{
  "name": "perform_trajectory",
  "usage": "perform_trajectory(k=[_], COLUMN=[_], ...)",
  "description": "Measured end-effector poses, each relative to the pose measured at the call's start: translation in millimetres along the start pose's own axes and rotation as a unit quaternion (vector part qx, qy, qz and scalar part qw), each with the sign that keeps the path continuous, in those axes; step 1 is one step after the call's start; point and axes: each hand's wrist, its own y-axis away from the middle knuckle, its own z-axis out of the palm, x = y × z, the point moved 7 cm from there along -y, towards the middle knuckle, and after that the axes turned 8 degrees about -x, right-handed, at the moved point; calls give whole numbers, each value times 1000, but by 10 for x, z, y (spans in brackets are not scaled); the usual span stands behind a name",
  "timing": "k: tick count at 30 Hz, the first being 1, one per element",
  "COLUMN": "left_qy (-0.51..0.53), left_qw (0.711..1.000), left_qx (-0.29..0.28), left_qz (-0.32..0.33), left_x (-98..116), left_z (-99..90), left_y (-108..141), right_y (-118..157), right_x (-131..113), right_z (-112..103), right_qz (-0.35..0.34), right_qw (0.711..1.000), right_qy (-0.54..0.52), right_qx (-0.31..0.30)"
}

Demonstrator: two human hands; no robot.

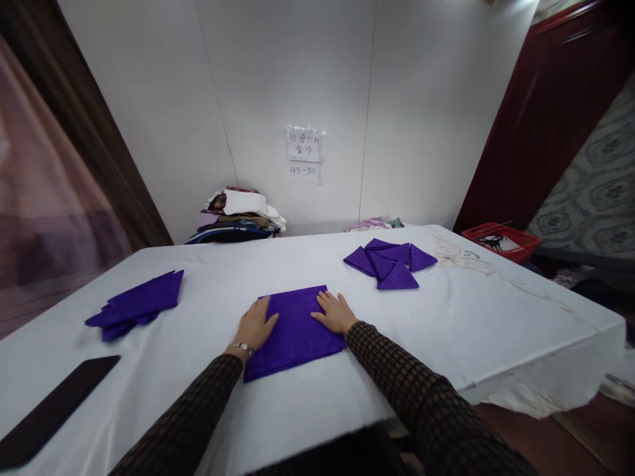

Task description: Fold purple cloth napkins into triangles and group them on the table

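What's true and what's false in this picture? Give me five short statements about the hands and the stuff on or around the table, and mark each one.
1. Both the left hand and the right hand rest on a purple cloth. True.
2. The silver wristband is on the right wrist. False: it is on the left wrist.
3. Folded purple triangles lie beyond the right hand, on the table. True.
4. The table is covered in black. False: its covering is white.
5. The red basket is on the left side of the view. False: it is on the right.
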Motion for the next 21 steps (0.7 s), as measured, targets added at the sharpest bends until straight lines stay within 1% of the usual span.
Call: perform_trajectory(k=[1, 2, 5, 7, 9, 12, 14, 17, 19, 21], left_qy=[5, 7, -2, -17, -41, -82, -101, -117, -114, -99], left_qw=[999, 997, 983, 979, 979, 978, 977, 980, 983, 985], left_qx=[12, 12, -14, -17, -16, -31, -39, -33, -21, -3], left_qz=[31, 71, 181, 205, 200, 191, 185, 155, 142, 143], left_x=[135, 297, 787, 988, 1075, 1078, 1018, 831, 692, 586], left_z=[-16, -11, 39, 41, 30, 29, 24, -8, -29, -39], left_y=[135, 287, 748, 940, 1002, 950, 889, 813, 790, 789], right_y=[-1, -2, -3, -5, -6, 6, 33, 100, 146, 186], right_x=[2, 5, 11, 16, 19, 17, 16, 0, -18, -30], right_z=[5, 8, 9, 6, 7, 17, 33, 77, 104, 106], right_qz=[-1, -2, -2, -2, 0, 14, 39, 76, 89, 92], right_qw=[1000, 1000, 1000, 1000, 1000, 1000, 999, 996, 995, 995], right_qy=[0, 0, 1, 3, 6, 8, 5, -3, -9, -15], right_qx=[0, 1, 5, 6, 4, 11, 24, 43, 44, 39])
